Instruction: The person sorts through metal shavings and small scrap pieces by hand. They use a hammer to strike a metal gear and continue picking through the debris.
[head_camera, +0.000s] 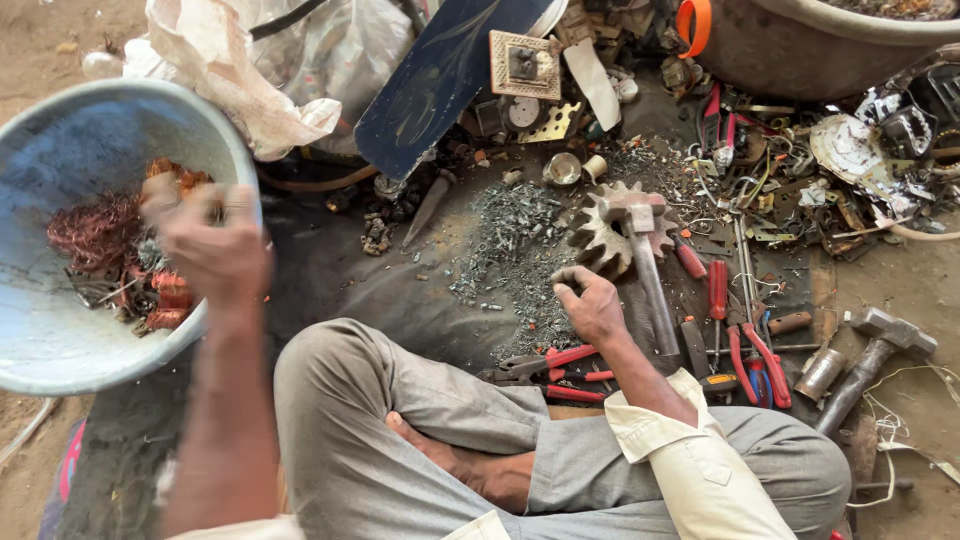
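The left hand (212, 245), motion-blurred, hovers over the pale basin (60, 340) of copper wire (95, 235) at nine o'clock; its fingers are unreadable. The right hand (592, 305) curls loosely, seemingly empty, beside the gear (600, 235) and hammer (645, 270).

Head camera looks steeply down, close over crossed legs (450, 440).

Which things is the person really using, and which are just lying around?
In use: left hand over the pale blue round bowl of reddish copper wire scraps; right hand, fingers curled.

Lying about: rusty metal gear wheel, steel hammer, red-handled pliers, grey screw pile.
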